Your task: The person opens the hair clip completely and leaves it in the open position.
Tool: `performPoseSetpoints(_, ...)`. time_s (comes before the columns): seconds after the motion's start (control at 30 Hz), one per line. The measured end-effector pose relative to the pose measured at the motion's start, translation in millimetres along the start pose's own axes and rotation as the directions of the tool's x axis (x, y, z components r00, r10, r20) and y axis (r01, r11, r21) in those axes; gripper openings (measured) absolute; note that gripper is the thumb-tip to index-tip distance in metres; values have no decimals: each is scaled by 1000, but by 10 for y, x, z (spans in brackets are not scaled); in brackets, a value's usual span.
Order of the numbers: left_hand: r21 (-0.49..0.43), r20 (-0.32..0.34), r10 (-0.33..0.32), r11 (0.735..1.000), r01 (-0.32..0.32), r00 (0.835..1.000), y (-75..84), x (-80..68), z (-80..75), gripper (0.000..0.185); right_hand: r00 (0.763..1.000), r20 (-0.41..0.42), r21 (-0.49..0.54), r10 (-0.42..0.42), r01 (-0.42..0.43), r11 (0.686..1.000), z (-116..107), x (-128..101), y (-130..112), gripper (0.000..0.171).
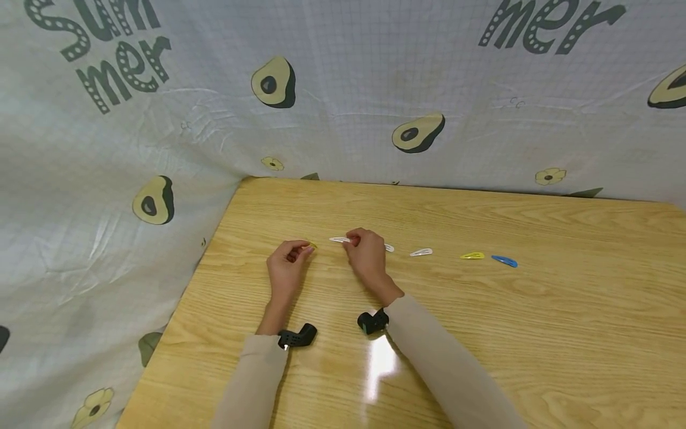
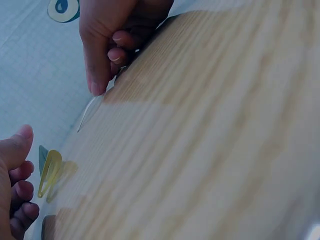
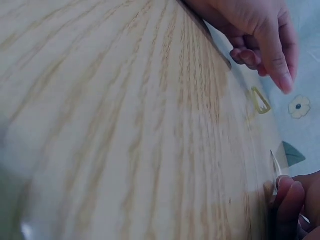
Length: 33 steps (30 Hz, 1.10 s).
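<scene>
A white snap hair clip (image 1: 339, 239) is pinched between the thumb and fingers of my right hand (image 1: 367, 257), its narrow end pointing left. In the left wrist view, that white clip (image 2: 87, 114) slants down from the fingertips to the wood. My left hand (image 1: 287, 266) hovers beside a yellow hair clip (image 1: 312, 244), its fingers loosely curled. Seen from the left wrist, the yellow clip (image 2: 50, 172) lies just off the fingertips. A second white clip (image 1: 389, 248) is partly hidden behind my right hand.
Farther right on the wooden table (image 1: 579, 310) lie another white clip (image 1: 421, 252), a yellow clip (image 1: 472, 255) and a blue clip (image 1: 504, 261), roughly in a row. A cloth printed with avocados (image 1: 274, 82) hangs along the table's back and left edges.
</scene>
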<state>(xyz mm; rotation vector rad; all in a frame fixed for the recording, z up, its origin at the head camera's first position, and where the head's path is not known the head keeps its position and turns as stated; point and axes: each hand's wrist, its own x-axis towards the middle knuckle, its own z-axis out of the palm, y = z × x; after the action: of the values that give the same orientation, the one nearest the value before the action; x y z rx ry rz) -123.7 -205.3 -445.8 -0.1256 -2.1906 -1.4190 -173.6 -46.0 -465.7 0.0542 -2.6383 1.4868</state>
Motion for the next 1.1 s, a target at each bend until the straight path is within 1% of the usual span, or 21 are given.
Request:
performPoseSetpoints(0.1,-12,10,7,1000,-7,1000,-1,-13,35,12,1000,3,-12,2,-2,1000,-25,16,6,13)
performPoseSetpoints(0.23,-20,23,-2,1000,3,1000,-4,-22,68,12,999,21,-12,33,-32,999,-45,30,9,13)
performPoseSetpoints(0.33,-22,32,-12,1000,12,999,1,-25,82,13,997,47,2,59,-59,998,-61,39,9,12)
performPoseSetpoints(0.53,-19,38,-11,1000,12,999,14,-36,103,13,990,109,29,90,-94,995,-108,49,-6,7)
performPoseSetpoints(0.77,-21,60,-23,999,25,998,24,-36,125,15,979,181,71,98,-113,991,-157,43,-17,8)
performPoseSetpoints(0.87,-17,68,-24,1000,25,997,-79,-35,153,17,971,221,109,94,-120,987,-176,28,-12,8)
performPoseSetpoints(1.0,18,84,-16,1000,14,996,-232,-37,194,20,964,262,143,55,-95,985,-218,-8,-5,10)
performPoseSetpoints(1.1,27,115,-14,1000,11,993,-237,-42,207,20,958,284,154,32,-79,985,-260,-47,5,10)
